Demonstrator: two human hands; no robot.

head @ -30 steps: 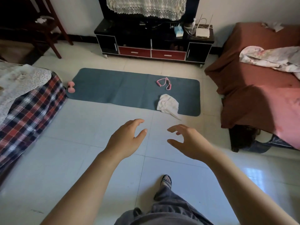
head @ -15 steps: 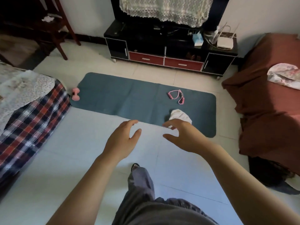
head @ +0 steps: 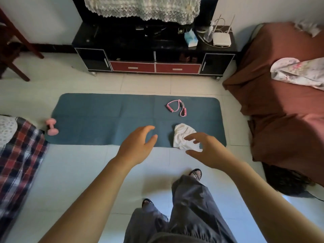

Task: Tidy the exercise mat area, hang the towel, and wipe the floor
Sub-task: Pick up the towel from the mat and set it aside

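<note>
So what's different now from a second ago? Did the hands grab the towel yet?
The person stepped closer to the mat, and both hands moved forward. The right hand now reaches toward the towel with spread fingers but does not hold it yet. The left hand hangs empty beside it. Towel, pink dumbbell and pink band lie where they did.

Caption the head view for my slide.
Left hand and right hand, open, held out toward the white towel on the exercise mat.

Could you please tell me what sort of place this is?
Most likely a home living room: a TV stand against the wall, a cloth-covered sofa, and an exercise mat on the tiled floor.
</note>
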